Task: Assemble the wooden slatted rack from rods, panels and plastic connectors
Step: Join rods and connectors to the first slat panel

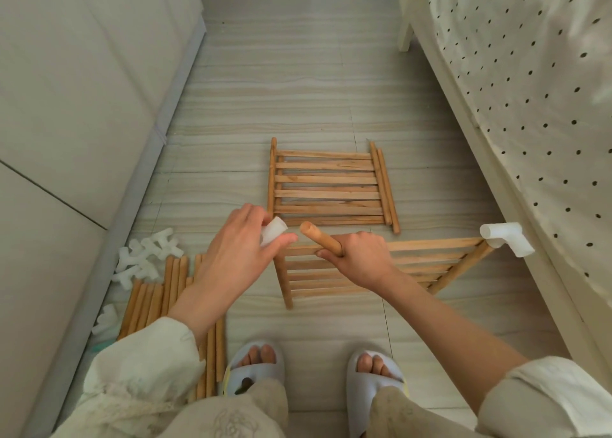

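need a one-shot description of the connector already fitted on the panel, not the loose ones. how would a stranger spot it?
Start at the bed with the dotted cover. Beside its frame, the slatted panel ends in a white plastic connector capping its far right corner. The other white connectors lie loose by the wall.

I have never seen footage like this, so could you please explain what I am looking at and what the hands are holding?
This is one picture from a camera on a person's head, looking down at their own hands and slippered feet. The left hand holds a white plastic connector; the right hand grips the rod end of a slatted panel, whose far corner already carries a connector. On the floor lie stacked slatted panels, loose rods and spare connectors.
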A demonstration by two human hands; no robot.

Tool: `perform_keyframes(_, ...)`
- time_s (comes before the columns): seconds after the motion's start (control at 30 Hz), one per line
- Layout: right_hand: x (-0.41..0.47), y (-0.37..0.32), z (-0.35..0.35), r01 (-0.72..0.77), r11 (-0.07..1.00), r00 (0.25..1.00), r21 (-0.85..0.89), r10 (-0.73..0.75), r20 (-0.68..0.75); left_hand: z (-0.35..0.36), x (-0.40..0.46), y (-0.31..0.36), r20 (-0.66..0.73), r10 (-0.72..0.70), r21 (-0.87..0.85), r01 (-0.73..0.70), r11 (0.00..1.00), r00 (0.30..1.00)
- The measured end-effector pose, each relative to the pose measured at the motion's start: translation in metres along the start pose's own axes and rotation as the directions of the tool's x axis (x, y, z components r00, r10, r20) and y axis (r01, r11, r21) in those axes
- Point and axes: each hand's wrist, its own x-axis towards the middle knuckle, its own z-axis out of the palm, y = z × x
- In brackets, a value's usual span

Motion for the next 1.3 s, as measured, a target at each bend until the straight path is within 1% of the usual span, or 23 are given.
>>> perform_keyframes(0.07, 0.000, 0.000, 0.000, 0.000, 1.000, 1.000, 0.007, 0.000, 0.005, -0.002, 0.002, 0.001, 0.071, 0.031, 0.071, -0.036, 0.997, 0.997)
perform_keyframes(0.1, 0.001, 0.001, 0.001, 0.000, 1.000, 1.000, 0.013, 0.000, 0.007, -0.004, 0.003, 0.000, 0.116, 0.027, 0.070, -0.035, 0.997, 0.993)
perform_keyframes(0.17, 0.001, 0.001, 0.001, 0.003, 1.000, 1.000, 0.020, -0.003, 0.008, -0.011, 0.006, 0.000, 0.244, 0.020, 0.039, -0.030, 0.999, 0.970)
perform_keyframes(0.23, 0.002, 0.001, 0.001, 0.002, 1.000, 1.000, 0.020, -0.002, 0.005, -0.019, 0.009, -0.002, 0.383, -0.002, -0.030, 0.015, 0.999, 0.924)
perform_keyframes(0.27, 0.001, 0.001, 0.000, 0.002, 1.000, 1.000, 0.020, -0.002, 0.005, -0.021, 0.011, -0.004, 0.409, -0.010, -0.044, 0.030, 0.999, 0.913)
perform_keyframes(0.3, 0.002, 0.001, 0.000, 0.001, 1.000, 1.000, 0.021, -0.001, 0.005, -0.023, 0.011, -0.005, 0.386, -0.014, -0.049, 0.036, 0.998, 0.923)
perform_keyframes(0.33, 0.002, 0.000, -0.001, 0.000, 1.000, 1.000, 0.021, -0.001, 0.007, -0.024, 0.011, -0.006, 0.331, -0.030, -0.059, 0.052, 0.997, 0.943)
perform_keyframes(0.37, 0.002, 0.000, -0.001, 0.000, 1.000, 1.000, 0.019, 0.000, 0.009, -0.023, 0.012, -0.006, 0.251, -0.072, -0.107, 0.102, 0.989, 0.965)
perform_keyframes(0.4, 0.002, 0.000, -0.002, 0.001, 1.000, 1.000, 0.016, -0.001, 0.010, -0.023, 0.012, -0.004, 0.172, -0.156, -0.222, 0.193, 0.956, 0.973)
perform_keyframes(0.43, 0.002, 0.000, -0.002, 0.002, 1.000, 1.000, 0.013, -0.002, 0.010, -0.022, 0.013, -0.002, 0.138, -0.265, -0.379, 0.298, 0.876, 0.954)
perform_keyframes(0.47, 0.002, 0.000, -0.001, 0.003, 1.000, 1.000, 0.013, -0.003, 0.010, -0.022, 0.014, 0.000, 0.160, -0.366, -0.530, 0.392, 0.752, 0.917)
perform_keyframes(0.5, 0.002, 0.000, -0.001, 0.002, 1.000, 1.000, 0.019, -0.003, 0.012, -0.021, 0.015, 0.000, 0.221, -0.425, -0.627, 0.462, 0.628, 0.878)
perform_keyframes(0.53, 0.002, 0.000, -0.001, 0.001, 1.000, 1.000, 0.028, -0.001, 0.014, -0.019, 0.015, -0.001, 0.278, -0.434, -0.666, 0.498, 0.556, 0.857)
perform_keyframes(0.57, 0.002, 0.000, -0.001, 0.001, 0.999, 1.000, 0.035, -0.002, 0.017, -0.016, 0.015, -0.001, 0.314, -0.424, -0.679, 0.513, 0.525, 0.849)
perform_keyframes(0.73, 0.003, 0.001, 0.000, -0.002, 1.000, 1.000, 0.029, 0.001, 0.024, -0.012, 0.012, 0.004, 0.377, -0.360, -0.747, 0.510, 0.426, 0.854)
perform_keyframes(0.8, 0.003, 0.001, 0.000, -0.007, 1.000, 1.000, 0.027, 0.006, 0.024, -0.010, 0.012, 0.005, 0.382, -0.352, -0.739, 0.511, 0.439, 0.854)
perform_keyframes(0.93, 0.003, 0.001, 0.000, -0.011, 1.000, 0.999, 0.016, 0.011, 0.031, -0.005, 0.011, 0.006, 0.366, -0.384, -0.716, 0.520, 0.466, 0.848)
perform_keyframes(1.07, 0.003, 0.001, 0.000, -0.007, 1.000, 1.000, 0.023, 0.006, 0.027, -0.003, 0.009, 0.002, 0.332, -0.407, -0.761, 0.497, 0.418, 0.851)
perform_keyframes(1.13, 0.003, 0.001, 0.000, -0.002, 1.000, 1.000, 0.024, 0.001, 0.021, -0.002, 0.008, 0.000, 0.312, -0.402, -0.775, 0.475, 0.416, 0.861)
perform_keyframes(1.2, 0.003, 0.002, 0.000, 0.002, 1.000, 1.000, 0.021, -0.002, 0.020, 0.000, 0.008, -0.002, 0.275, -0.362, -0.772, 0.429, 0.469, 0.891)
perform_keyframes(1.3, 0.004, 0.002, 0.001, 0.001, 1.000, 1.000, 0.014, -0.001, 0.018, 0.001, 0.008, 0.001, 0.209, -0.288, -0.724, 0.346, 0.596, 0.934)
